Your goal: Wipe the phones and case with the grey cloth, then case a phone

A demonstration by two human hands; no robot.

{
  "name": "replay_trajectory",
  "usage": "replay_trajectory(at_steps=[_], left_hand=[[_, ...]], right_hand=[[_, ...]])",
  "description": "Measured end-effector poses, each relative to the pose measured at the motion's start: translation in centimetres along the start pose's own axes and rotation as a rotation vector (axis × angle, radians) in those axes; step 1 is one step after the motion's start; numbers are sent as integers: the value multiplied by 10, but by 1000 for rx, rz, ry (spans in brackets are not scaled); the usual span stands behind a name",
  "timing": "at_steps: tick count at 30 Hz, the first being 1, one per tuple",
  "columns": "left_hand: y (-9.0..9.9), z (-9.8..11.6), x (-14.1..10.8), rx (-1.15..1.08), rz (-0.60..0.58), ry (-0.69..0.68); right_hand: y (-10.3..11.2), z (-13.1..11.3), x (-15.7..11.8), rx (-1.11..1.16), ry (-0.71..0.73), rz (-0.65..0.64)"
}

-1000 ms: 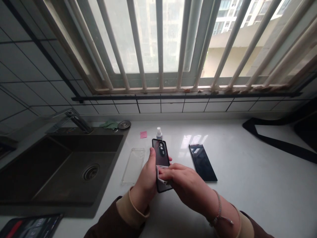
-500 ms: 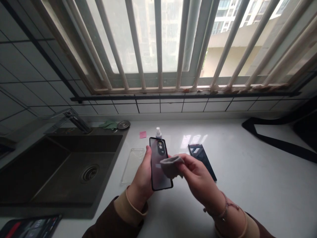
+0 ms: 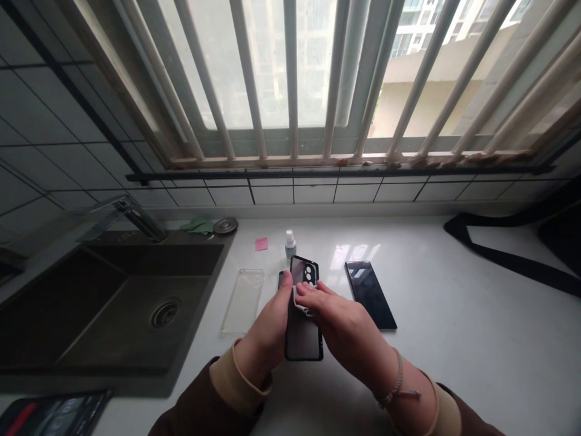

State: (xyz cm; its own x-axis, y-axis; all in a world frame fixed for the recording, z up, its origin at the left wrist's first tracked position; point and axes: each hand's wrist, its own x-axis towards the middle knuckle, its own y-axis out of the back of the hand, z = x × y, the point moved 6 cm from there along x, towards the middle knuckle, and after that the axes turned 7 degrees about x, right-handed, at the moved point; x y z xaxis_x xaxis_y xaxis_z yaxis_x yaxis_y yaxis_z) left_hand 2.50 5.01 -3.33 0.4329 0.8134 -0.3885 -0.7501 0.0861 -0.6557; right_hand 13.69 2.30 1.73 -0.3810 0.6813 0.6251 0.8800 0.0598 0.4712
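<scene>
My left hand (image 3: 270, 324) grips a phone case (image 3: 303, 342) by its left edge, thumb along the side. The case has a black frame, a see-through smoky back and camera cutouts at its top. My right hand (image 3: 338, 315) presses a grey cloth (image 3: 303, 307) flat against the middle of that back, its fingers covering most of the cloth. Behind the case, the corner of a dark flat object (image 3: 281, 280) peeks out beside my left thumb; the rest is hidden. A small white spray bottle (image 3: 290, 245) stands just beyond the case.
A clear phone case (image 3: 242, 303) lies on the white counter (image 3: 436, 339) to the left, and a dark phone (image 3: 372, 297) to the right. A pink note (image 3: 261, 244) lies near the bottle. The sink (image 3: 181, 357) is at left, a black strap (image 3: 494, 254) at right.
My right hand has come down and left, bringing the cloth from above the case onto its back. The case has turned and shifted slightly right, uncovering more of the spray bottle.
</scene>
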Motion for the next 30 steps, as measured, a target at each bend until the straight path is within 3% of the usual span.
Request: replay_trajectory(at_steps=[3,6,10,12,15,17,20,22,26,30], left_hand=[[8,4,-1,1,111,41],[17,15,-4,50,239,-33],[19,22,-6,103,271,-70],[13,21,-5,74,219,-53],[3,19,-6,41,146,-30],[-2,16,-8,81,106,-3],[-7,7,-10,157,33,70],[-7,2,-10,169,10,104],[-7,0,-5,44,-10,91],[-1,5,-2,-54,75,78]], right_hand=[[-7,-5,-1,40,43,-120],[-8,-14,-1,152,40,-249],[-5,-20,1,330,-64,-321],[3,-10,2,398,-191,-211],[25,22,-4,408,-460,165],[37,39,-10,347,-586,337],[48,41,-11,140,-547,436],[44,30,-5,4,-380,368],[13,10,1,-50,-48,27],[-5,6,-3,7,47,-204]])
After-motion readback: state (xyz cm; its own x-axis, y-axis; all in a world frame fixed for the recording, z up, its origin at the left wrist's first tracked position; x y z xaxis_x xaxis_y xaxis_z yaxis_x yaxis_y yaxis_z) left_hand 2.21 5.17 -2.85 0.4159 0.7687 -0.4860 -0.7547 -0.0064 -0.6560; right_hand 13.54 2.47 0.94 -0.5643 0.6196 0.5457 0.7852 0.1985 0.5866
